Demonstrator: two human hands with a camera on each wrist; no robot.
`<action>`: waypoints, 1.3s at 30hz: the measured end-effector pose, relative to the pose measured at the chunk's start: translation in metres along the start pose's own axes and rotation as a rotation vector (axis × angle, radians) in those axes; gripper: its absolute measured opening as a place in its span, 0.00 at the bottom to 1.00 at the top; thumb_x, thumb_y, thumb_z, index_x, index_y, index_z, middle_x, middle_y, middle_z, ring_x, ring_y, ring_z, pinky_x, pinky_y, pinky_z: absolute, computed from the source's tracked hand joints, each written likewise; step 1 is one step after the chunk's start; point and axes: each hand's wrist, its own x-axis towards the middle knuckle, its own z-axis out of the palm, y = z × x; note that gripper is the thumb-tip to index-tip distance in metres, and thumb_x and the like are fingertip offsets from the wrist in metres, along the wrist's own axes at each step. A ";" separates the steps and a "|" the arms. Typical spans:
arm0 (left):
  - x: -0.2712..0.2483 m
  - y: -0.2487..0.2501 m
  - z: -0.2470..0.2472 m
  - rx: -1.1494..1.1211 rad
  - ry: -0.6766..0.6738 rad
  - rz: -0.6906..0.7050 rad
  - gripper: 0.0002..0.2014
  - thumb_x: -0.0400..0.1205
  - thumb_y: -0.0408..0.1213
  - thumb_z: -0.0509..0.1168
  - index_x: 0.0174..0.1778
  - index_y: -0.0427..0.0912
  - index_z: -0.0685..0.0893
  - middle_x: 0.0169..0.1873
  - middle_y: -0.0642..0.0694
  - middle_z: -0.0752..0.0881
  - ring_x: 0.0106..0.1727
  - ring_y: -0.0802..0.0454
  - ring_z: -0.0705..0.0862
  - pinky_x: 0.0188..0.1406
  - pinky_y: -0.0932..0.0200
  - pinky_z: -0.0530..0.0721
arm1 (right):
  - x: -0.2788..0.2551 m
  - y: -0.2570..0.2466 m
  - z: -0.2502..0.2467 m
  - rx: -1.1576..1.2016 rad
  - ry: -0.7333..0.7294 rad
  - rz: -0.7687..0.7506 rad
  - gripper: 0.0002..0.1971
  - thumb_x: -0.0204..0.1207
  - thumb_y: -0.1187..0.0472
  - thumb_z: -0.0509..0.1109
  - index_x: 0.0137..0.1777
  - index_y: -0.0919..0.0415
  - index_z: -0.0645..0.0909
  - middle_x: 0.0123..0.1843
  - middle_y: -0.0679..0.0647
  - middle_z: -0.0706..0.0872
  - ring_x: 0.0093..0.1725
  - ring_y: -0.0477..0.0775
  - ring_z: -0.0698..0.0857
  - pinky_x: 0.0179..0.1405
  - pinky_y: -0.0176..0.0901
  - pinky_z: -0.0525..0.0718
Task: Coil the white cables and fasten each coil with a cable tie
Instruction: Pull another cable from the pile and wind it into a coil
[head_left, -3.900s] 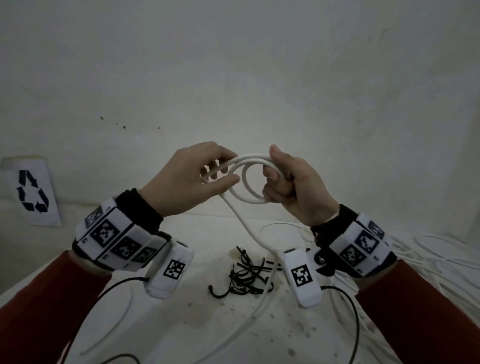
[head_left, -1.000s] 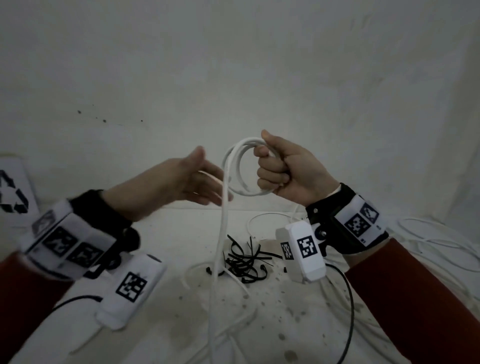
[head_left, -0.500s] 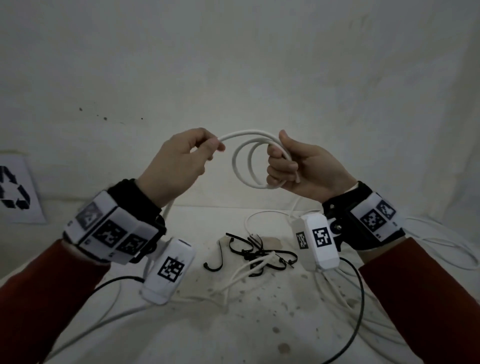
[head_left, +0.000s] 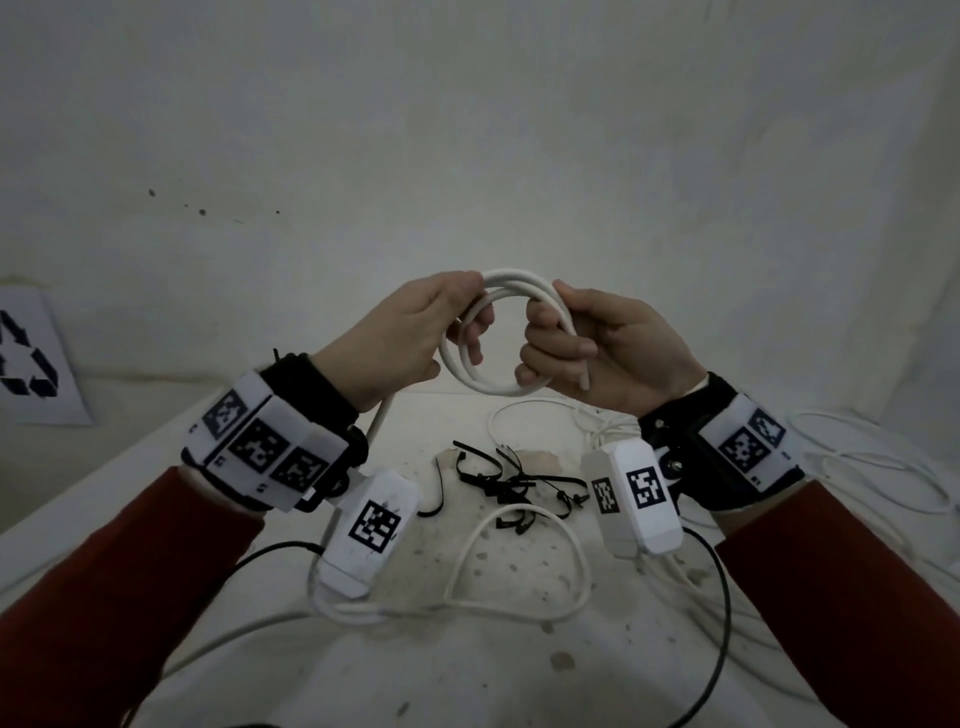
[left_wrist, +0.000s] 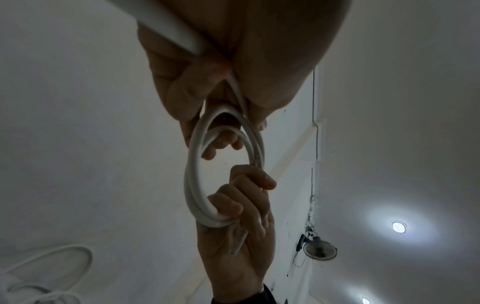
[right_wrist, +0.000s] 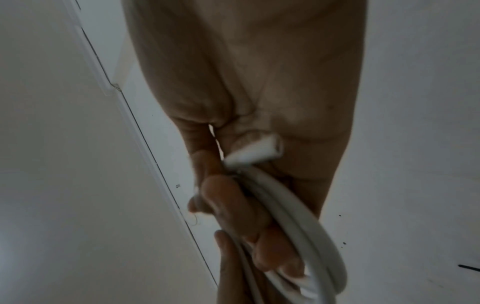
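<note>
A white cable coil (head_left: 483, 382) of about three turns hangs in the air between my hands. My right hand (head_left: 582, 343) grips its right side, fingers curled round the bundled strands, with the cable's cut end (head_left: 585, 384) sticking out below. My left hand (head_left: 447, 322) pinches the top left of the coil (left_wrist: 193, 181), and the loose run of cable (head_left: 379, 421) drops from it behind my left wrist to the table. In the right wrist view the cut end (right_wrist: 257, 151) shows at my palm. A pile of black cable ties (head_left: 511, 480) lies on the table below.
The stained white table (head_left: 467, 675) carries a loose loop of the cable (head_left: 519, 561) near its middle. More white cables (head_left: 857, 467) are heaped at the right. A recycling sign (head_left: 31, 358) leans on the wall at the left. Black sensor leads (head_left: 722, 623) trail from my wrists.
My left hand has come in and laid another turn of cable onto the coil, meeting my right hand. The free cable on the table has been drawn in to a smaller loop.
</note>
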 end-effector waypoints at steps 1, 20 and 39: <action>0.000 -0.001 0.002 0.013 -0.007 0.014 0.17 0.89 0.44 0.49 0.38 0.42 0.76 0.29 0.51 0.76 0.32 0.56 0.79 0.18 0.68 0.64 | -0.002 0.000 0.000 0.000 -0.007 0.015 0.19 0.81 0.56 0.48 0.41 0.62 0.80 0.22 0.48 0.70 0.25 0.48 0.73 0.49 0.46 0.82; -0.002 -0.013 0.025 0.015 0.032 0.119 0.22 0.86 0.50 0.54 0.26 0.46 0.69 0.16 0.57 0.68 0.20 0.57 0.71 0.25 0.61 0.74 | -0.017 0.023 0.025 0.175 -0.013 0.010 0.29 0.84 0.42 0.46 0.44 0.64 0.81 0.16 0.47 0.57 0.14 0.49 0.57 0.28 0.40 0.72; -0.038 -0.067 0.007 -0.045 -0.111 -0.073 0.18 0.85 0.46 0.55 0.32 0.41 0.72 0.22 0.52 0.68 0.23 0.57 0.69 0.23 0.66 0.73 | -0.064 -0.024 0.010 0.384 0.144 -0.383 0.17 0.84 0.56 0.48 0.43 0.65 0.73 0.21 0.51 0.61 0.19 0.50 0.59 0.29 0.42 0.62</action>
